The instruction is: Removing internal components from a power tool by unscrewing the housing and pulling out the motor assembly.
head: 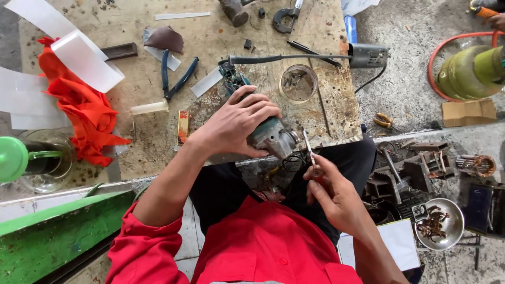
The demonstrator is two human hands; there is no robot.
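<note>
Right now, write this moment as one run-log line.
left hand: grips power tool | right hand: holds thin metal tool | bench: pliers

The power tool [265, 131] is teal with a grey metal head. An orange-red cloth [79, 100] lies crumpled on the stained tan desk [210, 37], by blue-handled pliers [176, 76].

Your left hand [239, 123]: on the power tool [273, 138] at the desk [221, 37] near edge.
Your right hand [331, 192]: right of the tool — thin blade [309, 150] between them.
Behind the tool: glass jar [298, 83].
Left of it: pliers [176, 79] — then cloth [79, 105].
</note>
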